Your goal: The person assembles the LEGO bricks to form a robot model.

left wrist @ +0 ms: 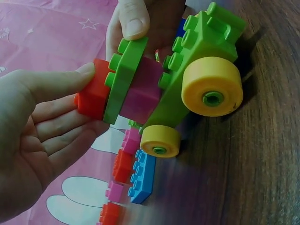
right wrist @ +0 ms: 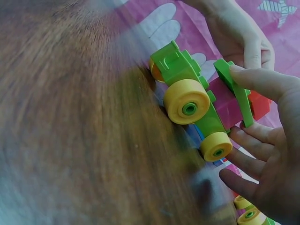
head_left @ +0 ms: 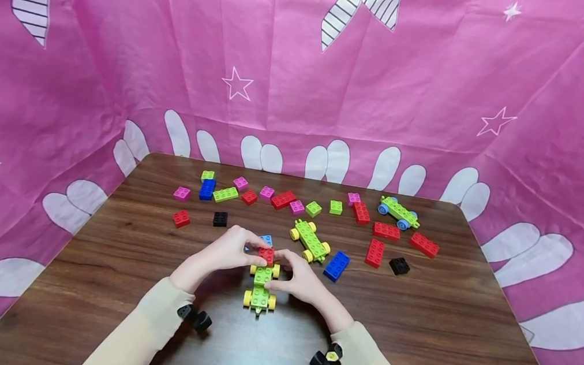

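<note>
A lime-green car base (head_left: 260,299) with yellow wheels stands before me, a purple brick (left wrist: 140,89) on its studs. On top of that lies a green brick (left wrist: 124,79), and a red brick (head_left: 266,255) sits uppermost at its far end. My left hand (head_left: 234,248) pinches the red brick between thumb and fingers. With thumb and fingertips at its two ends, my right hand (head_left: 300,277) holds the green brick. Behind the left fingers, a light blue brick (head_left: 266,240) is partly hidden.
Another lime car base (head_left: 310,241) with yellow wheels lies right of the hands, near a blue brick (head_left: 336,266). At back right stands a lime base (head_left: 399,211) with blue wheels. Several loose bricks spread along the back, including a black one (head_left: 220,218). Pink cloth (head_left: 300,90) hangs beyond the table.
</note>
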Demonstrator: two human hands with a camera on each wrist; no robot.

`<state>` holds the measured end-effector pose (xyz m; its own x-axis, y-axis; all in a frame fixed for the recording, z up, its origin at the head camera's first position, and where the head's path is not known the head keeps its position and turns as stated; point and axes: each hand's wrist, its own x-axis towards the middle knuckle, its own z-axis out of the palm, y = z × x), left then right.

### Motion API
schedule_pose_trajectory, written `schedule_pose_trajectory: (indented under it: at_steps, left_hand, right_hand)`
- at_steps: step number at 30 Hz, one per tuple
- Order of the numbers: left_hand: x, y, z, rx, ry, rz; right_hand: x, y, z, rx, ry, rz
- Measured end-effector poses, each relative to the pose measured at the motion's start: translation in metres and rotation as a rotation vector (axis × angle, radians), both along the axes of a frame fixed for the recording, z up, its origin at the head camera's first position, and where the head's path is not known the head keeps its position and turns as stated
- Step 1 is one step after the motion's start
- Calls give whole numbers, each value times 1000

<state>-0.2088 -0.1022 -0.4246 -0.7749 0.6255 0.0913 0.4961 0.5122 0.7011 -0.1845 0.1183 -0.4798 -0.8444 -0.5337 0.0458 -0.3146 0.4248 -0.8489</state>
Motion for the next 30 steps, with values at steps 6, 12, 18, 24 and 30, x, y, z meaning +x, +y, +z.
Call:
schedule_pose_trajectory:
  at_steps: [6, 12, 18, 24, 30]
  left_hand:
    - [-1, -2, -4, 36, 8, -5]
    - [0, -2, -4, 41, -14, 6]
    - [3, -1, -4, 24, 2, 12]
    - [5, 1, -4, 17, 16, 28]
    - [9, 3, -5, -3, 34, 43]
  right_hand:
    - [-1, 0, 2, -4, 3, 6]
    - [-1, -1, 4, -3, 0, 11]
    - [0, -2, 5, -4, 12, 17]
    - [1, -2, 5, -8, 40, 26]
    - [1, -2, 1, -4, 25, 11]
